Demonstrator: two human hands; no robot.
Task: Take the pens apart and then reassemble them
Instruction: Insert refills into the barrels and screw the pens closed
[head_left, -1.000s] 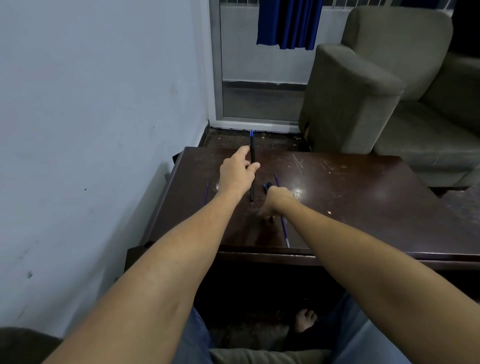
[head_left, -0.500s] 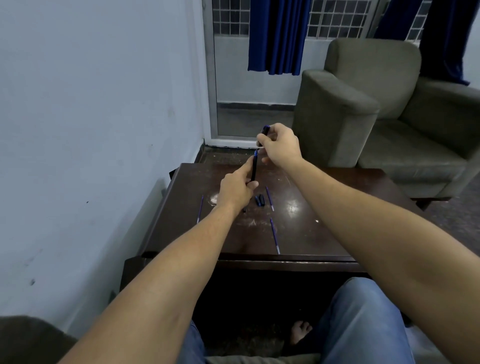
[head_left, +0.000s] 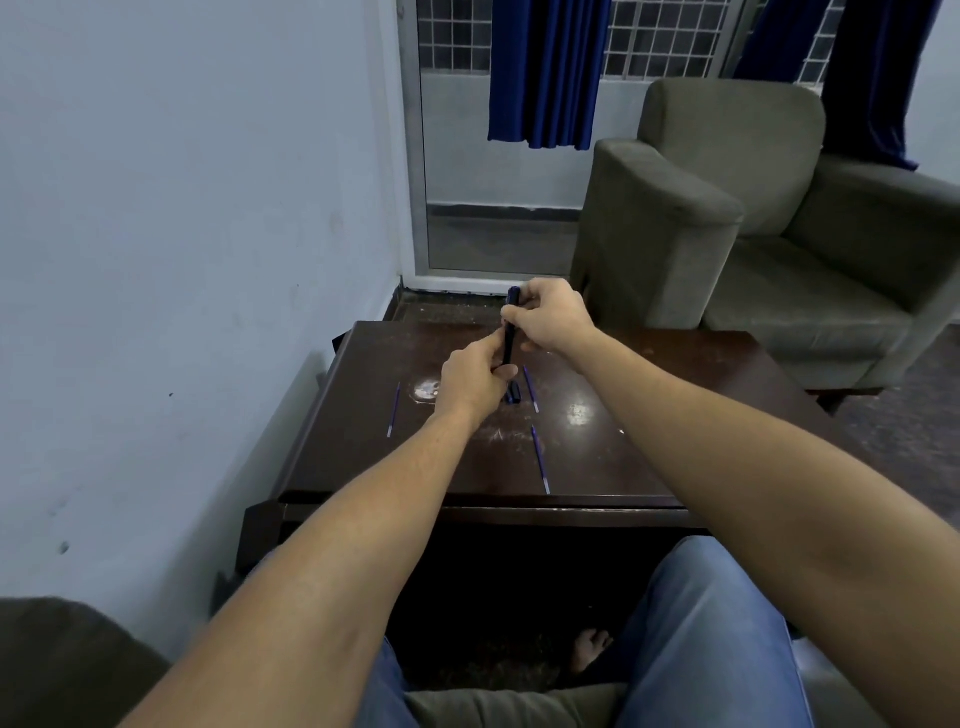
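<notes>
Both hands hold one dark pen (head_left: 509, 340) upright above the dark wooden table (head_left: 649, 441). My left hand (head_left: 475, 382) grips the pen's lower end. My right hand (head_left: 550, 319) pinches its upper end, where the cap (head_left: 513, 296) sticks out above the fingers. On the table lie three thin blue refills: one at the left (head_left: 394, 410), one by the middle (head_left: 531, 382), one toward the near edge (head_left: 540, 460). Small dark pen parts (head_left: 513, 393) lie just below my left hand.
A grey armchair (head_left: 727, 223) stands behind the table on the right. A pale wall (head_left: 182, 234) runs close along the table's left side. Blue curtains (head_left: 543, 73) hang at the back. My knees sit under the table's near edge.
A second ago my right hand was down on the table picking up a part; it rose to the pen's top end. Now the cap sits lower on the pen, and the hands are closer together.
</notes>
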